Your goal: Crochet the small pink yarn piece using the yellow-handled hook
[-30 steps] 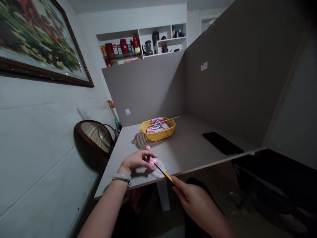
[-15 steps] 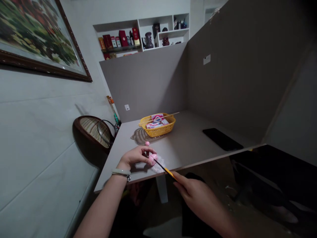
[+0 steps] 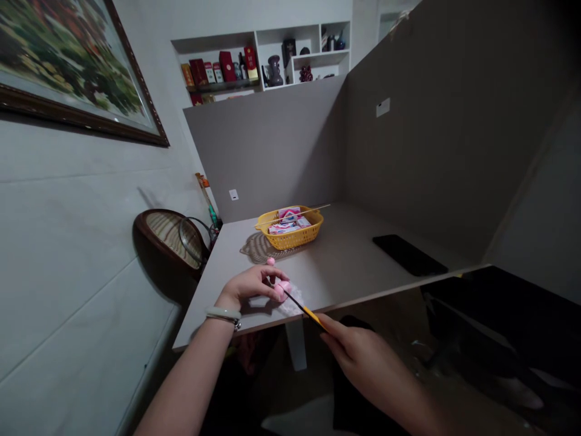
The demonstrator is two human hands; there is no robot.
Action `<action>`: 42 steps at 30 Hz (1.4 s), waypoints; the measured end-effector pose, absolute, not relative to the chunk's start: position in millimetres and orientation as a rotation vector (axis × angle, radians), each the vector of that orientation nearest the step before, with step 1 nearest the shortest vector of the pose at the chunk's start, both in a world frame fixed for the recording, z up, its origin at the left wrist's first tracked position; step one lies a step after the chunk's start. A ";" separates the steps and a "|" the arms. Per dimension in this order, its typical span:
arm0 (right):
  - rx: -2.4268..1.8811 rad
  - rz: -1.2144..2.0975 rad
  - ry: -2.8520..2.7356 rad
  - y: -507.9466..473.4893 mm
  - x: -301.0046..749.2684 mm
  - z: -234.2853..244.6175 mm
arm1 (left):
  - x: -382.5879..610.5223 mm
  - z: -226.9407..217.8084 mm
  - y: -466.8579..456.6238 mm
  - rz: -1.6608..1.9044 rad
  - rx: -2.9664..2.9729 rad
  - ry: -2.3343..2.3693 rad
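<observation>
At the front of the table, my left hand [image 3: 256, 283] steadies a rounded pink lump [image 3: 282, 290] between thumb and fingers. Its material is unclear. My right hand [image 3: 356, 348] grips a slim tool [image 3: 310, 312] with a yellow-and-black handle and a thin dark shaft; the exact kind of tool does not show. The shaft's tip meets the lump's near side. Under the lump lies a pale scattering of bits or a crumpled sheet [image 3: 293, 304]. A small pink ball [image 3: 271, 261] rests just beyond my left fingers.
A yellow plastic basket [image 3: 295, 241] holding pink-and-white packets stands further back, a thin stick [image 3: 313, 210] across its rim. To the right lies a flat black object [image 3: 408, 254]. Grey panels [image 3: 272, 151] border the table at the back and right. A brown rounded object [image 3: 166, 248] is at the left edge.
Both hands keep nearly the same pose, and the tool's tip stays at the pink lump. The whole view has shifted very slightly.
</observation>
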State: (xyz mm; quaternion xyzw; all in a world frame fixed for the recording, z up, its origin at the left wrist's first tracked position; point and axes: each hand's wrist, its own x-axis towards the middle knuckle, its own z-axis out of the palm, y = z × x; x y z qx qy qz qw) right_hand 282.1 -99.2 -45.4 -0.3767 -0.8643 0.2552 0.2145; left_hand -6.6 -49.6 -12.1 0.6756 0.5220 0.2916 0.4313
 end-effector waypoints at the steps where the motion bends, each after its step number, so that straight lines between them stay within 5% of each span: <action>1: -1.040 0.701 -2.397 -98.3 279.2 -44.2 | -6.0 -12.4 -49.6 0.724 1.685 1.299; 42: -1.035 0.660 -2.399 -92.9 273.0 -49.4 | -5.8 -10.5 -51.0 0.698 1.662 1.353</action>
